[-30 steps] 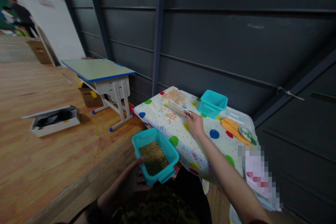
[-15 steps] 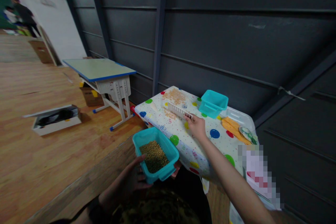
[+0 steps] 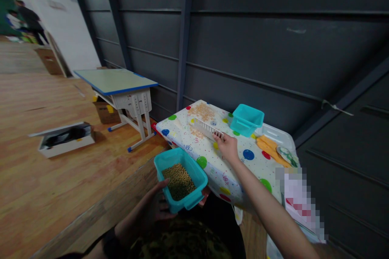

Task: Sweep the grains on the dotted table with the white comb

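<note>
My left hand [image 3: 156,202] grips the near left side of a turquoise plastic tub [image 3: 199,178], its thumb over the rim. Round tan beans [image 3: 179,180], perhaps soybeans, cover the tub's bottom. The tub is held beside the front edge of the table. Over the tabletop, my right hand [image 3: 226,145] is closed on the near end of a long white slotted strip [image 3: 205,128]. Small pale flakes [image 3: 202,111] are scattered on the balloon-print tablecloth [image 3: 188,139], behind and around the strip's far end.
A second turquoise tub [image 3: 246,120] stands at the table's back. A white tray [image 3: 278,133] and an orange cloth [image 3: 269,147] lie to its right. A school desk [image 3: 118,81] and an open white box [image 3: 67,139] are at left. A dark panelled wall [image 3: 258,40] rises behind the table.
Almost nothing differs. The view has shifted very slightly; both hands keep their holds on the tub and the strip in about the same places.
</note>
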A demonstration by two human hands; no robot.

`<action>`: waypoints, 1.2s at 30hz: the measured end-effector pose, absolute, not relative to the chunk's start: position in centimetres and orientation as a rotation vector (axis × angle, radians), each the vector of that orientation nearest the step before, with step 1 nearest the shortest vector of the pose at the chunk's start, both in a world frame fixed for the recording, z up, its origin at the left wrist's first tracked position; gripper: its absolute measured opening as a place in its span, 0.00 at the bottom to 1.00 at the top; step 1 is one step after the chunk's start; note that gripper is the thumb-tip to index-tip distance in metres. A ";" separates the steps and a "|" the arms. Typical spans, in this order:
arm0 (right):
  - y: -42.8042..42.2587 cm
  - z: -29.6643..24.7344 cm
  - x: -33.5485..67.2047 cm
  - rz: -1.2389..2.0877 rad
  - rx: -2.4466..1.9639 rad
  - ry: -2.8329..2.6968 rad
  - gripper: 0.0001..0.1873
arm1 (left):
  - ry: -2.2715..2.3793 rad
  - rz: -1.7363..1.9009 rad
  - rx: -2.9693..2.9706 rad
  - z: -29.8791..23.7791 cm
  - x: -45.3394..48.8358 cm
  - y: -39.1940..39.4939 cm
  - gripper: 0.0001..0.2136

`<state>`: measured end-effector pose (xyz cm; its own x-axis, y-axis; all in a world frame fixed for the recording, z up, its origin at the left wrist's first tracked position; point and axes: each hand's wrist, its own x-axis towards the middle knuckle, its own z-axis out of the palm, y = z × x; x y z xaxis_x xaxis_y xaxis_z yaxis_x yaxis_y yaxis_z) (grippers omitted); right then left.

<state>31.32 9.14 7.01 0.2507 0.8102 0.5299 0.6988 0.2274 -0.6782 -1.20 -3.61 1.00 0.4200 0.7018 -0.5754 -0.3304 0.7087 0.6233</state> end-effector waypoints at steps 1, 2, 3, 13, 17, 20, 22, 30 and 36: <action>9.1 7.1 31.3 0.144 -1.496 -1.486 0.23 | 0.936 0.677 0.466 1.0 -1.2 -3.6 0.50; 9.0 7.1 31.2 0.145 -1.487 -1.488 0.24 | 0.941 0.674 0.476 0.8 -1.1 -3.5 0.51; 8.9 7.2 31.1 0.140 -1.476 -1.486 0.24 | 0.944 0.663 0.483 0.5 -1.1 -3.4 0.51; 8.7 7.3 30.7 0.097 -1.422 -1.493 0.27 | 0.926 0.656 0.469 0.4 -1.2 -3.4 0.53; 8.6 7.2 30.6 0.080 -1.414 -1.552 0.24 | 0.933 0.634 0.432 -0.2 -1.1 -3.0 0.50; 8.5 7.1 30.6 0.071 -1.400 -1.574 0.23 | 0.929 0.625 0.424 -0.8 -1.2 -2.7 0.48; 8.4 7.0 30.6 0.062 -1.383 -1.572 0.22 | 0.931 0.634 0.422 -0.8 -1.2 -2.8 0.47; 8.3 6.9 30.4 0.090 -1.358 -1.592 0.25 | 0.912 0.643 0.434 -1.5 -1.3 -2.7 0.44; 8.2 6.9 30.1 0.102 -1.359 -1.604 0.27 | 0.911 0.642 0.410 -1.7 -1.4 -2.7 0.48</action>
<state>30.13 8.17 6.93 0.1202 0.7843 0.6086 0.7010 0.3670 -0.6114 -1.41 -2.71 -1.74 0.4482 0.6673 -0.5948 -0.3359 0.7424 0.5797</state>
